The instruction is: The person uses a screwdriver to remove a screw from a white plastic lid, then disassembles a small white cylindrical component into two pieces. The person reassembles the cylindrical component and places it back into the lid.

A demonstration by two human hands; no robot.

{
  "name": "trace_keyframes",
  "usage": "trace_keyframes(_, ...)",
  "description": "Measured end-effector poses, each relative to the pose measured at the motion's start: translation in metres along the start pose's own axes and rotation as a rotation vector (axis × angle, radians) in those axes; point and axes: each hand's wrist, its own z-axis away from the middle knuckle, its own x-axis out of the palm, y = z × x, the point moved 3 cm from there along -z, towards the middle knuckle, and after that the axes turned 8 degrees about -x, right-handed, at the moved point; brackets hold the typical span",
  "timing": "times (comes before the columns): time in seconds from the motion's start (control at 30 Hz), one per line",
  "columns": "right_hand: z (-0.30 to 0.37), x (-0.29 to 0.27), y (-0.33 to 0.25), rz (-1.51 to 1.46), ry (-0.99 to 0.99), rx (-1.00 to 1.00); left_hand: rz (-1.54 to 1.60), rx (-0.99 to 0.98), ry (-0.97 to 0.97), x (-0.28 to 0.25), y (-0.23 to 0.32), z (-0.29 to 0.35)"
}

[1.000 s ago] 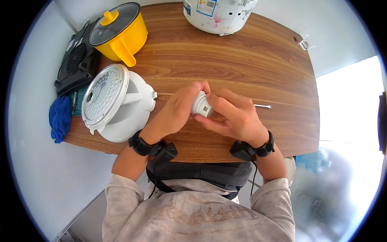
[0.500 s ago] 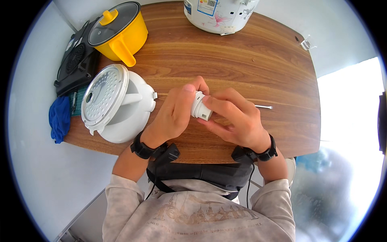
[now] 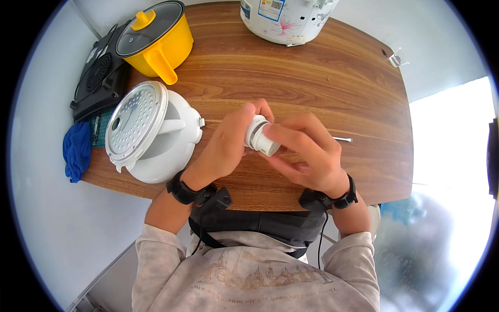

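Observation:
Over the near middle of the table, I hold a small white plastic cylinder (image 3: 267, 146) between both hands. Ridged rings and a dark groove run round it; I cannot tell whether its two sections are apart. My left hand (image 3: 232, 136) is closed round the upper left section, hiding part of it. At the lower right section, the thumb and fingers of my right hand (image 3: 307, 151) pinch it. Left of my hands stands a white lid assembly (image 3: 179, 153), with a perforated round plate (image 3: 138, 117) tilted up on its side.
A yellow pot (image 3: 174, 44) with a glass lid stands at the far left beside a black appliance (image 3: 96, 78). A blue cloth (image 3: 78, 151) hangs by the left edge. The white rice cooker (image 3: 280, 26) is at the back; a screwdriver (image 3: 343, 139) lies right of my hand.
The white cylinder has turned in my fingers, so its slotted side no longer faces up and a dark groove shows. My right fingers have shifted slightly; both hands stay in place.

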Motion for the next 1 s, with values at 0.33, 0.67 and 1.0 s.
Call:
trace_keyframes(0.33,0.003,-0.001,0.006,-0.12,0.032,0.3,0.423,-0.311,-0.076,-0.002,-0.009,-0.005)
trace_keyframes(0.67,0.003,0.001,0.015,-0.191,0.151,0.321,0.619,-0.372,-0.108,0.006,-0.006,-0.004)
trace_keyframes(1.0,0.004,0.0,0.012,-0.132,0.106,0.289,0.624,-0.384,-0.18,0.01,-0.01,-0.004)
